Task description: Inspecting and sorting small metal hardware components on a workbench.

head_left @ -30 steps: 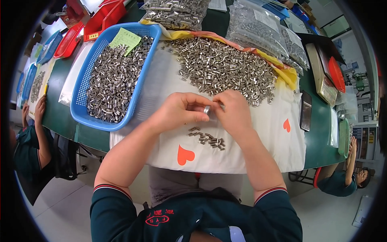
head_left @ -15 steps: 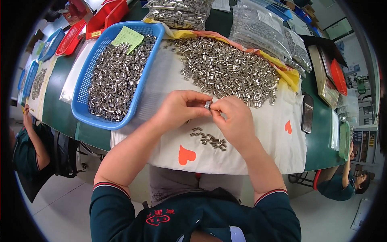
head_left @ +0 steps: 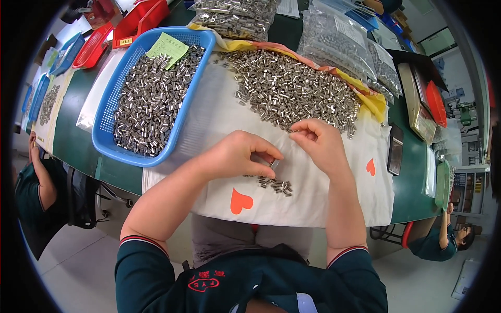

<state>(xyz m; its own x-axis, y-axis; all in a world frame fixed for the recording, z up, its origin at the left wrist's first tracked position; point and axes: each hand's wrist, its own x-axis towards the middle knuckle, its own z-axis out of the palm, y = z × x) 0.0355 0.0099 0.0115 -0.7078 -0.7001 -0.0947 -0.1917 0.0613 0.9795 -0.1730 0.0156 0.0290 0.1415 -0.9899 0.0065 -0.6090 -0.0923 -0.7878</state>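
The left hand (head_left: 237, 155) is hovering over the white cloth (head_left: 313, 198), its fingers (head_left: 263, 154) pinching together on a small metal sleeve (head_left: 274, 164) that is sticking out just past the fingertips. Right below that, a small cluster (head_left: 275, 184) of the same sleeves is lying on the cloth, near the person and just right of a red heart (head_left: 239, 201) printed there.

The right hand (head_left: 322, 144) is reaching to the near edge of the big pile (head_left: 292, 91) of sleeves spread across the far part of the cloth. Its thumb and forefinger are closing on one sleeve (head_left: 293, 130) at the pile's edge, the other fingers curling loosely. The two hands are sitting near each other but apart.

To the left, a blue basket (head_left: 104, 130) is resting partly on the cloth and partly on the green surface (head_left: 73, 115), holding a thick layer of sleeves with a green slip (head_left: 167, 48) lying at its far end. A yellow sheet (head_left: 373, 101) is showing from under the pile on the right. Clear bags (head_left: 339, 39) of parts are lying beyond the pile, on the far right. A dark phone (head_left: 395, 149) is lying at the cloth's right edge, beside a second red heart (head_left: 370, 167). Red trays (head_left: 138, 18) are standing at the far left.

Another person's arm (head_left: 37, 167) is leaning at the surface on the far left, and one more person (head_left: 443, 242) is sitting low on the right
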